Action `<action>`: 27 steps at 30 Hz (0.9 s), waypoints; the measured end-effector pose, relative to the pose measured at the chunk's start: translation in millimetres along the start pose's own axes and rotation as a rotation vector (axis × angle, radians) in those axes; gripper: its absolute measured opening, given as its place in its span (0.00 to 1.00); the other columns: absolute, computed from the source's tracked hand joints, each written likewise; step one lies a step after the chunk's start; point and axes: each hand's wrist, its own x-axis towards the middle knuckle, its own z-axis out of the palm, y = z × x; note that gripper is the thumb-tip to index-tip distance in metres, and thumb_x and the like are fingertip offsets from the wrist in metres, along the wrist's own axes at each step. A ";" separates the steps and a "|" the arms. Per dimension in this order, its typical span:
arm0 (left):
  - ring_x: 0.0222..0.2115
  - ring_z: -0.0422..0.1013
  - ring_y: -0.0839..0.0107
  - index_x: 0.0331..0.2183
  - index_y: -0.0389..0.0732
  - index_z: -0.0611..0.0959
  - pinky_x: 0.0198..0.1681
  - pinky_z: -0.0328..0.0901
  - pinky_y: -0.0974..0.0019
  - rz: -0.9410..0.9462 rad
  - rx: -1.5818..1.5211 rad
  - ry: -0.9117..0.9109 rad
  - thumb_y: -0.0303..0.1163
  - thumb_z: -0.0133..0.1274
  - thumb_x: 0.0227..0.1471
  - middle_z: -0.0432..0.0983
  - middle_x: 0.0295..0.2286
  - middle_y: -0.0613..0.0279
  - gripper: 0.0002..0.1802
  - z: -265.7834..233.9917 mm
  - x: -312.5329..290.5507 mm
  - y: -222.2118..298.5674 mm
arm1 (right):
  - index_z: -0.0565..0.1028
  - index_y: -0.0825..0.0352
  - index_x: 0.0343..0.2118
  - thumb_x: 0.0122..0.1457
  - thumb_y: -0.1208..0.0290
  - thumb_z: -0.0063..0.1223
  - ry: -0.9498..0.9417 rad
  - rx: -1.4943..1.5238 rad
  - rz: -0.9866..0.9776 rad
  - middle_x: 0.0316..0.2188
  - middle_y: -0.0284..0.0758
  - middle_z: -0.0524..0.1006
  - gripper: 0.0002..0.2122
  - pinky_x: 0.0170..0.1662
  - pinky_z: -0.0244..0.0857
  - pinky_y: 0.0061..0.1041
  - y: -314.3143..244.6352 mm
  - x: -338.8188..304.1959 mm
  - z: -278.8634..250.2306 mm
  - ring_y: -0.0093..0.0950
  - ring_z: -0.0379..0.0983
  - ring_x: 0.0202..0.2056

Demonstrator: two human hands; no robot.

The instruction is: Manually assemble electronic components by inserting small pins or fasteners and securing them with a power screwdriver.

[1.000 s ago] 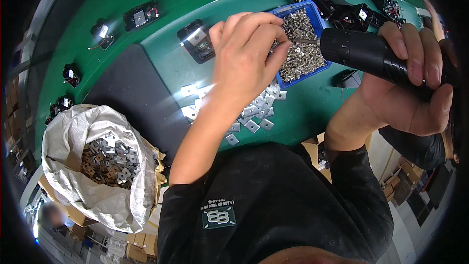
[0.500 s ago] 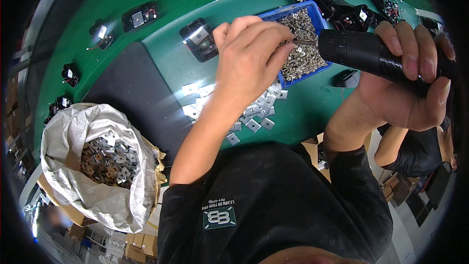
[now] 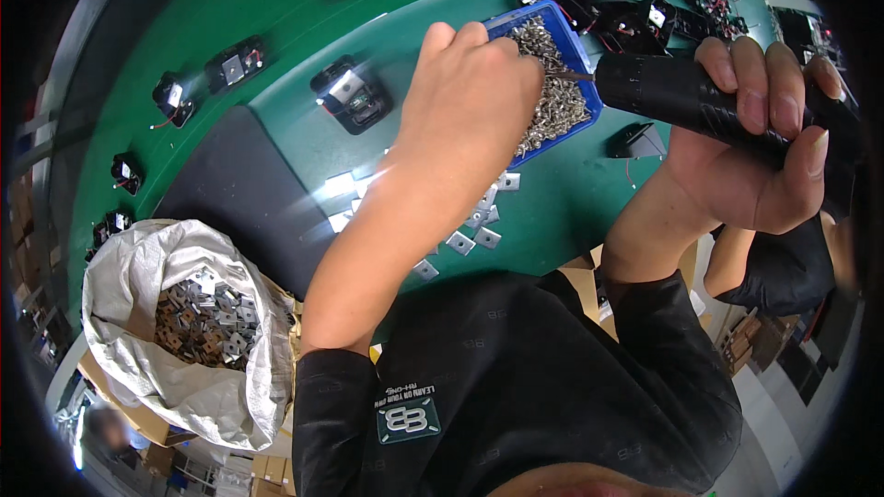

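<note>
My right hand (image 3: 769,124) is wrapped round a black electric screwdriver (image 3: 658,92), held level with its thin bit (image 3: 573,76) pointing left. The bit's end reaches the side of my left hand (image 3: 474,83), by the blue bin (image 3: 591,120) of loose silver screws (image 3: 555,115). Seen from the back, my left hand has its fingers curled in; their tips, and anything in them, are hidden. Left of it, a black plastic housing (image 3: 353,97) with a metal plate lies on the green table. Loose square metal plates with holes (image 3: 460,242) lie partly under my left forearm.
A white woven sack (image 3: 129,313) of metal plates stands at left beside a dark mat (image 3: 235,166). More black housings (image 3: 235,64) with wires lie along the far green surface. Several black parts (image 3: 635,23) are heaped at far right. Another person's arm (image 3: 737,262) shows at right.
My left hand has turned, so its back faces up and its fingertips, earlier pinched at the bit's end, are out of sight. The view has shifted; the screwdriver stays in my right hand.
</note>
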 end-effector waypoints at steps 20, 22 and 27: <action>0.27 0.74 0.67 0.25 0.39 0.83 0.32 0.65 0.68 -0.022 -0.349 0.411 0.26 0.62 0.40 0.79 0.25 0.63 0.05 6.8 -26.7 -0.4 | 0.65 0.60 0.45 0.51 0.69 0.53 -0.070 0.130 0.002 0.28 0.24 0.70 0.17 0.43 0.55 0.27 0.4 3.3 2.2 0.19 0.64 0.31; 0.27 0.75 0.68 0.25 0.38 0.83 0.31 0.67 0.70 -0.028 -0.390 0.377 0.25 0.62 0.40 0.80 0.26 0.62 0.05 -4.2 -45.1 8.9 | 0.66 0.60 0.44 0.50 0.70 0.54 -0.077 0.161 0.014 0.28 0.24 0.70 0.17 0.43 0.56 0.26 -0.6 3.6 -3.2 0.19 0.65 0.31; 0.29 0.77 0.73 0.31 0.35 0.81 0.32 0.70 0.73 -0.414 -1.094 0.242 0.20 0.56 0.49 0.81 0.31 0.57 0.04 1.0 -86.4 6.2 | 0.67 0.60 0.42 0.48 0.71 0.56 -0.092 0.256 0.055 0.27 0.24 0.70 0.17 0.42 0.57 0.25 -5.8 -14.2 5.4 0.19 0.66 0.30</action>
